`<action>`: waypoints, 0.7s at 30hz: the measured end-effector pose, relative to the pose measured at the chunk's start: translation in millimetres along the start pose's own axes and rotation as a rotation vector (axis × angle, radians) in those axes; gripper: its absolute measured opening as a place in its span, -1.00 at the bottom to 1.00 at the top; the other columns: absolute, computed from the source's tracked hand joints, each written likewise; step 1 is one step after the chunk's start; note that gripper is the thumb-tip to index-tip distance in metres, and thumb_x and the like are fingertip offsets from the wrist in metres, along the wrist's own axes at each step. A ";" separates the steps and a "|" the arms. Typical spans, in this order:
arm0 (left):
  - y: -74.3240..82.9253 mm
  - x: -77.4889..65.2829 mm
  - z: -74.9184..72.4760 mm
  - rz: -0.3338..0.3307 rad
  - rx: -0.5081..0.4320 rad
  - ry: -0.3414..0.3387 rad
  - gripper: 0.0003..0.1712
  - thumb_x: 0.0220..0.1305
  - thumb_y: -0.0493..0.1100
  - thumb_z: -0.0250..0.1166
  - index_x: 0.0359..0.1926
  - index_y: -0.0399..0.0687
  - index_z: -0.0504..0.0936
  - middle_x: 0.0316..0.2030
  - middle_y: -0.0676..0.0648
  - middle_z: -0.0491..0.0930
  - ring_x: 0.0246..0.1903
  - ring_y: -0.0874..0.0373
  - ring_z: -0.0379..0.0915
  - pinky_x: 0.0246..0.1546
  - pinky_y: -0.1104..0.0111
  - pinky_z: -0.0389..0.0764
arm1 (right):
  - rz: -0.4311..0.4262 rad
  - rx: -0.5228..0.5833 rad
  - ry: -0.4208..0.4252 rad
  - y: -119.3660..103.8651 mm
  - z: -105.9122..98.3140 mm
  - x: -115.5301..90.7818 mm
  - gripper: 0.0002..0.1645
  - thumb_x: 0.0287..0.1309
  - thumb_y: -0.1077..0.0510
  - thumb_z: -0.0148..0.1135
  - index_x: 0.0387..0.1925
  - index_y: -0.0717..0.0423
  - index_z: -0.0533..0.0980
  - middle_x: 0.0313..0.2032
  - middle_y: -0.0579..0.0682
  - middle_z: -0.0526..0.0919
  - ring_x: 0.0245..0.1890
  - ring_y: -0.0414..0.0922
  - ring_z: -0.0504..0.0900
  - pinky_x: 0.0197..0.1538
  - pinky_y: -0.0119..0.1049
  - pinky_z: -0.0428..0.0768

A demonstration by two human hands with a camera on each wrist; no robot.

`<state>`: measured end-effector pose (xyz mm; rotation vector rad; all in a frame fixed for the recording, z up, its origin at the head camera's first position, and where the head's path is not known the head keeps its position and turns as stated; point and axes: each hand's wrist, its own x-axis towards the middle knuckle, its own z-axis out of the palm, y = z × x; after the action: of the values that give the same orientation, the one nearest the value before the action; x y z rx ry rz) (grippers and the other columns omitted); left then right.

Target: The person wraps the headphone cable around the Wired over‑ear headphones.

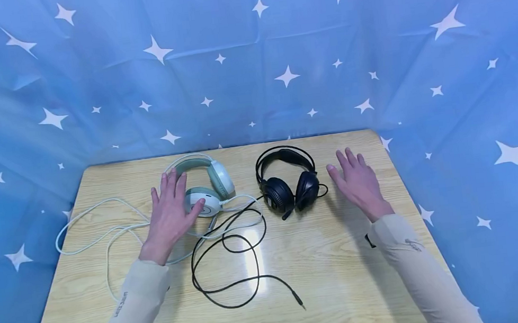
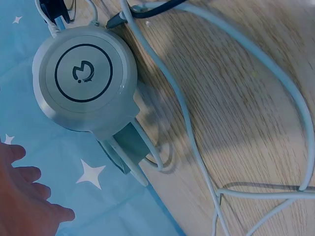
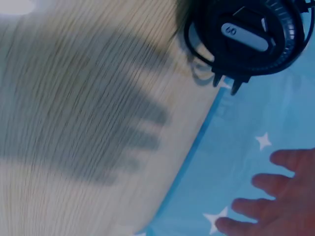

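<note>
A pale green and white pair of headphones (image 1: 223,179) lies at the back left of the table. My left hand (image 1: 169,214) is over its near side, fingers spread and straight, overlapping the ear cup in the head view. The left wrist view shows that round ear cup (image 2: 83,73) apart from the fingertips. To the right lies a black headset (image 1: 278,194) with a boom microphone (image 1: 287,215). Beside it, my right hand (image 1: 359,182) hovers with fingers extended and holds nothing; its shadow falls on the wood. In the right wrist view a black ear cup (image 3: 246,37) shows, away from the fingers.
A black cable (image 1: 258,268) lies in loops at the table's middle, its plug (image 1: 299,301) toward the front. White cable (image 1: 100,203) loops across the left side, overlapping the black one. Behind the wooden table (image 1: 331,292) hangs a blue star-patterned cloth (image 1: 241,89).
</note>
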<state>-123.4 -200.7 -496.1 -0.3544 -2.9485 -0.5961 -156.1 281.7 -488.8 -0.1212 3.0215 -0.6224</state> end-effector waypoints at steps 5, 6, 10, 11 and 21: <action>3.4 2.9 1.1 0.013 -0.014 -0.007 0.00 0.46 0.33 0.07 0.60 -0.24 0.05 0.62 -0.31 -0.14 0.59 -0.29 -0.30 0.48 -0.31 -0.22 | 0.083 0.198 -0.132 -6.2 3.8 5.1 0.08 0.48 -0.51 -0.42 0.62 0.22 -0.01 0.54 0.36 0.12 0.50 0.37 0.13 0.47 0.29 0.12; 4.1 3.5 1.6 0.015 -0.016 -0.008 0.00 0.47 0.33 0.07 0.60 -0.25 0.05 0.62 -0.31 -0.14 0.59 -0.28 -0.31 0.48 -0.30 -0.22 | 0.113 0.250 -0.169 -7.6 4.7 6.1 0.10 0.46 -0.53 -0.42 0.62 0.21 0.00 0.51 0.35 0.19 0.49 0.35 0.18 0.46 0.29 0.15; 7.4 6.1 3.7 0.024 -0.026 0.007 -0.02 0.47 0.31 0.08 0.59 -0.27 0.07 0.61 -0.32 -0.13 0.60 -0.27 -0.30 0.50 -0.27 -0.19 | 0.233 0.449 -0.281 -12.0 11.8 13.1 0.18 0.40 -0.59 -0.39 0.56 0.29 0.12 0.36 0.35 0.41 0.36 0.29 0.38 0.39 0.22 0.32; 8.5 6.5 4.4 0.028 -0.027 0.014 -0.02 0.47 0.30 0.09 0.59 -0.28 0.08 0.61 -0.33 -0.11 0.59 -0.27 -0.29 0.50 -0.27 -0.17 | 0.258 0.491 -0.294 -13.0 13.8 14.9 0.18 0.40 -0.59 -0.38 0.51 0.33 0.18 0.30 0.35 0.45 0.30 0.27 0.43 0.36 0.19 0.36; 17.5 3.9 16.1 0.039 -0.055 0.028 -0.07 0.46 0.24 0.13 0.56 -0.31 0.14 0.60 -0.34 -0.05 0.57 -0.32 -0.18 0.47 -0.29 -0.06 | 0.396 0.674 -0.301 -23.0 35.1 26.2 -0.23 0.42 -0.48 -0.13 -0.53 0.10 0.30 -0.40 0.14 0.53 -0.24 0.16 0.51 0.01 -0.03 0.47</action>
<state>-123.9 -177.8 -503.8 -0.4050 -2.8959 -0.6725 -178.3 244.5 -512.9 0.3642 2.3001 -1.3652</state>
